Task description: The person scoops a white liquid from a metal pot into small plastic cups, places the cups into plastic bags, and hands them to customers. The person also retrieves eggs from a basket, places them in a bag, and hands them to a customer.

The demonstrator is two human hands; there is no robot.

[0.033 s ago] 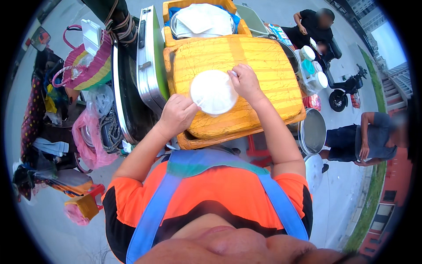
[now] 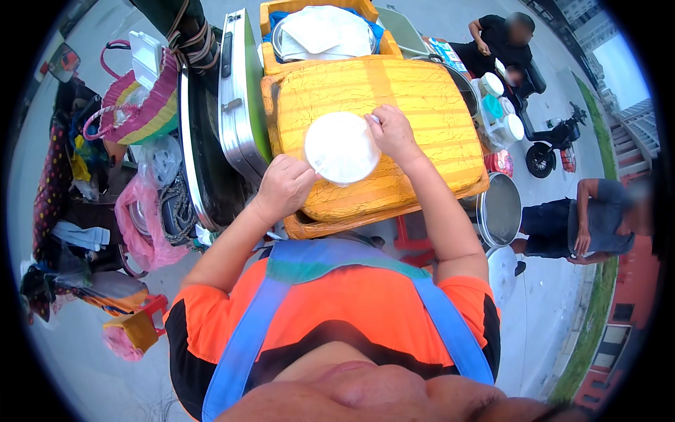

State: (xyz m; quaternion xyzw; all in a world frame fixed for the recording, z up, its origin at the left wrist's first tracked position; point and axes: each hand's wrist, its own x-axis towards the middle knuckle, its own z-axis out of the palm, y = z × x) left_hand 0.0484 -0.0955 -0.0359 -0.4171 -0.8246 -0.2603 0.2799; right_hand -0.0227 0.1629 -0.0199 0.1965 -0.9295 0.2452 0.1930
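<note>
A round white bowl-like container [image 2: 342, 148] rests on the yellow taped box lid [image 2: 415, 112] in front of me. Its top looks pale and covered, though glare hides the detail. With bent fingers, my left hand [image 2: 287, 184] pinches its lower left rim. On the opposite side, my right hand [image 2: 394, 131] grips the upper right rim between thumb and fingers.
Left stands a metal-edged green case [image 2: 242, 91]; beyond it hangs a striped woven bag [image 2: 137, 105]. A cloth-covered tray [image 2: 323, 32] sits behind the lid. Lidded jars [image 2: 505, 130] and a metal pot [image 2: 500, 211] line the right. Two people [image 2: 587, 221] are farther right, near a scooter [image 2: 552, 144].
My left hand has shifted very slightly downward at the rim. The container and my right hand look nearly unchanged.
</note>
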